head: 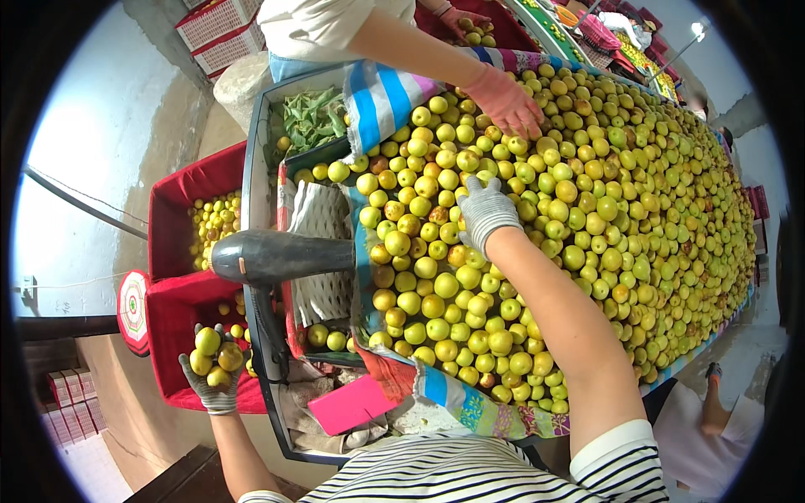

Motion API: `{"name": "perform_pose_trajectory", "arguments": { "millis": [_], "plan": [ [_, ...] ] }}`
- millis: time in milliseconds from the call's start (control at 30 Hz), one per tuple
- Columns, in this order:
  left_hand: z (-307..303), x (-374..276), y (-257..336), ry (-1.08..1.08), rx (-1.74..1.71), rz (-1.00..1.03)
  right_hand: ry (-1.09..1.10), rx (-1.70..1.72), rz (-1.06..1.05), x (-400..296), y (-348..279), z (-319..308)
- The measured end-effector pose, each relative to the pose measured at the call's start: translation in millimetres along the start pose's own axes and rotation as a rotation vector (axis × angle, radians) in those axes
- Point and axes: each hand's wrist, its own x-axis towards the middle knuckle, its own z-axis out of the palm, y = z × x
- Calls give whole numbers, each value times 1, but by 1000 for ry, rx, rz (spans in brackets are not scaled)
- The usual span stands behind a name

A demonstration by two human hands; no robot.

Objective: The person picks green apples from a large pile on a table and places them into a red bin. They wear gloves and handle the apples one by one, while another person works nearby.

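Note:
My left hand, in a grey knit glove, holds several yellow-green fruits in its upturned palm, over a red cloth-lined crate at the left. My right hand, in a matching glove, reaches onto a large heap of round yellow-green fruits, some with brown patches. Its fingers touch fruits near the heap's left part; whether they grip one cannot be told. The heap lies on a long table lined with striped and patterned cloth.
A co-worker's pink-gloved hand rests on the heap close by. A black hair dryer lies across the table's end beside white foam netting, a bin of leaves and a pink case. Another red-lined crate holds fruits.

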Motion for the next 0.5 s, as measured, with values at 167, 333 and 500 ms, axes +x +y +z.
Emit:
{"name": "perform_pose_trajectory", "arguments": {
  "millis": [167, 333, 500],
  "plan": [
    [-97, 20, -11, 324, -188, -177, 64, 110, -61, -4, 10, 6],
    [-177, 40, -47, 377, -54, -321, 86, 347, 13, -33, 30, 3],
    [-190, 27, -47, 524, 183, -300, 515, 765, -9, -89, 51, 49]
  ]
}}
